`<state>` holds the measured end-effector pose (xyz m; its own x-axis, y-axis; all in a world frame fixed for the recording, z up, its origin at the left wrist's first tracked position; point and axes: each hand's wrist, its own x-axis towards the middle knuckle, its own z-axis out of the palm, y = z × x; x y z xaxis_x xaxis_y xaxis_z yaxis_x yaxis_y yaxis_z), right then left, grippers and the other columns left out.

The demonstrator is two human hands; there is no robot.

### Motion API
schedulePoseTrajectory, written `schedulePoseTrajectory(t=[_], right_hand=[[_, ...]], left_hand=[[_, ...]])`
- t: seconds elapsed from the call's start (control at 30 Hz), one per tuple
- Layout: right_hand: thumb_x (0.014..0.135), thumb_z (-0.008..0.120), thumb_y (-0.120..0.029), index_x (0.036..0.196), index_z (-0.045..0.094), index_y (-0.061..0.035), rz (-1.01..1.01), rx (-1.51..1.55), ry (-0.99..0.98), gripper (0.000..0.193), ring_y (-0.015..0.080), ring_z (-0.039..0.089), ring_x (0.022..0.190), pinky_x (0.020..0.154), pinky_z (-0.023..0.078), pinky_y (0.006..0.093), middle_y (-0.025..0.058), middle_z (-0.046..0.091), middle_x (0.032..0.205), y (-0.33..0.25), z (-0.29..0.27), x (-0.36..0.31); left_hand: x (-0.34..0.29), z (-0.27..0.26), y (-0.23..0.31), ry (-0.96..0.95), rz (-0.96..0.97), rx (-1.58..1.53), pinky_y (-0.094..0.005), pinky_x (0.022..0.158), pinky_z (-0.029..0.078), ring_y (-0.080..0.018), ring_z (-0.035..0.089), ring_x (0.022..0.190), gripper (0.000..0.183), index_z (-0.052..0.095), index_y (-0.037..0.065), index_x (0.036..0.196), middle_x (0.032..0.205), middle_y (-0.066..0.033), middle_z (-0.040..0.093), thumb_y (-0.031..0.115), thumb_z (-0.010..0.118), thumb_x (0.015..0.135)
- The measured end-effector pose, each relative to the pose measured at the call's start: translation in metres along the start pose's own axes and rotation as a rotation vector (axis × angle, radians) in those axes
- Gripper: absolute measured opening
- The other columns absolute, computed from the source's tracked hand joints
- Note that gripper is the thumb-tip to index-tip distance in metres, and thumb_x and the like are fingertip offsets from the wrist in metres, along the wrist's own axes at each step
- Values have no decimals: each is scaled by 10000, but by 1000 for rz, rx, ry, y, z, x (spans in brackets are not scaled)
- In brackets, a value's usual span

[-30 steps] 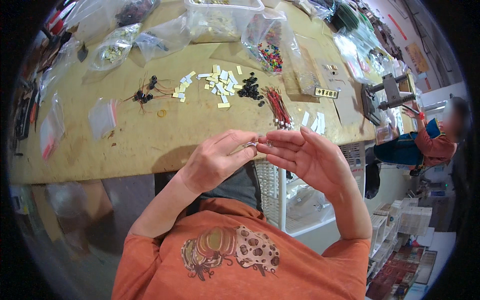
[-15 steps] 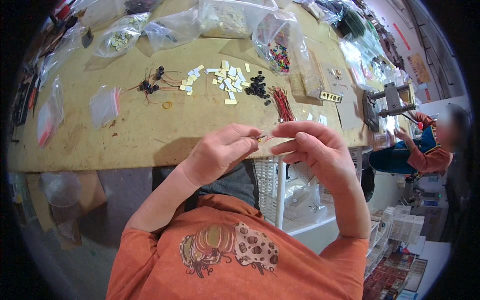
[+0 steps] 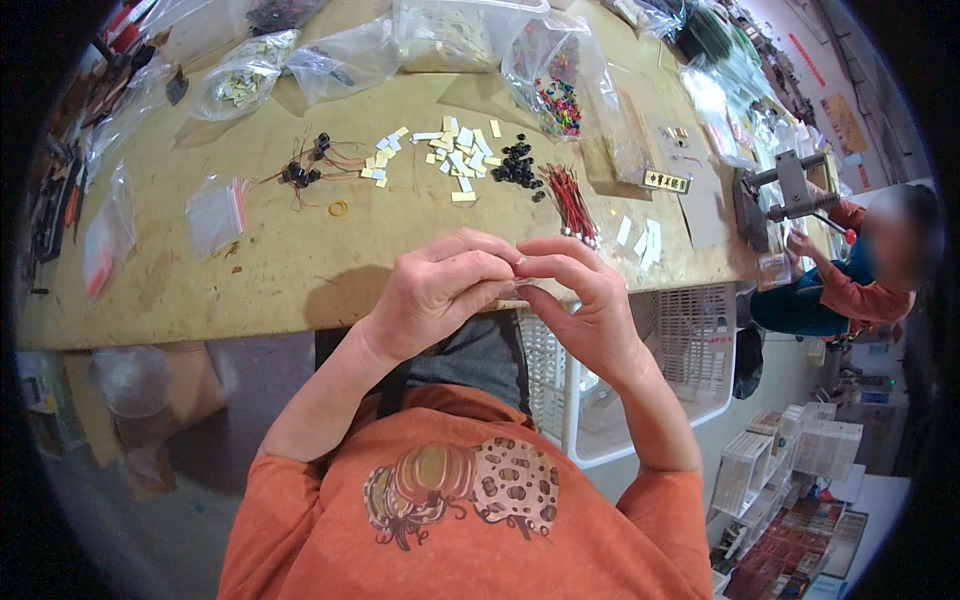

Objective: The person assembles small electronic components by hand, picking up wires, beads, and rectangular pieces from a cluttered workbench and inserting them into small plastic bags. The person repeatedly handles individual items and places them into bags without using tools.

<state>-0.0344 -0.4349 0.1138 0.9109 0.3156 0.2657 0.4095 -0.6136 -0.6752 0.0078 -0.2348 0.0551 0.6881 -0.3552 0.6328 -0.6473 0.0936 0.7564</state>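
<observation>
Over the near edge of the table, my left hand (image 3: pixel 436 295) and my right hand (image 3: pixel 588 300) meet at the fingertips. Both are closed in a pinch. What lies between them is almost wholly covered by the fingers; a small pale bit shows at the tips. Just beyond my right hand lies a bundle of thin red wires (image 3: pixel 567 200) with pale ends. Beside it is a heap of small black round parts (image 3: pixel 515 168). Small white and yellow rectangular pads (image 3: pixel 460 155) are spread to the left, near black parts with wires attached (image 3: pixel 300 173).
A yellow ring (image 3: pixel 338 208) and a clear zip bag (image 3: pixel 215 215) lie on the tabletop (image 3: pixel 275 260). Behind stand a bag of coloured pieces (image 3: pixel 558 100) and a plastic tub (image 3: pixel 450 40). A hand press (image 3: pixel 785 195) and another person are at right, a white basket (image 3: pixel 690 350) below.
My right hand has moved left and closed its fingers against my left hand's fingertips. The dark piece and thin red wire seen there before are now covered. The white strips behind are uncovered.
</observation>
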Motion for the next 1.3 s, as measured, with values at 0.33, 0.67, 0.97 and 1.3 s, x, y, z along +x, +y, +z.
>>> schedulePoseTrajectory(t=[0.33,0.67,0.97,1.3], right_hand=[[876,713,-36,1041,690,-25,49,85,-228,167,298,707,903,772,553,358,145,699,996,11,-10,-2],[903,681,-6,1026,675,-14,172,150,-180,124,141,698,870,757,570,299,100,698,877,16,-8,-8],[942,663,-27,1074,616,10,401,566,20,146,130,682,902,815,559,286,83,712,930,13,7,-11],[983,658,-83,1051,629,21,474,893,79,128,119,682,848,761,575,267,78,708,949,38,17,-20]], left_hand=[[-4,11,-2,-38,-123,-37,-304,804,567,-207,691,924,134,692,25,934,1018,-106,706,-30,747,825],[-1,10,-4,-68,-108,35,-274,831,542,-143,669,959,110,678,42,945,1012,-71,695,-35,714,874],[-12,12,-6,-36,-548,-400,-230,803,527,-60,628,922,109,634,26,1046,967,-11,673,14,679,948],[-17,13,-15,22,-567,-403,-218,795,515,-52,613,872,101,627,29,1036,945,-2,658,16,677,949]])
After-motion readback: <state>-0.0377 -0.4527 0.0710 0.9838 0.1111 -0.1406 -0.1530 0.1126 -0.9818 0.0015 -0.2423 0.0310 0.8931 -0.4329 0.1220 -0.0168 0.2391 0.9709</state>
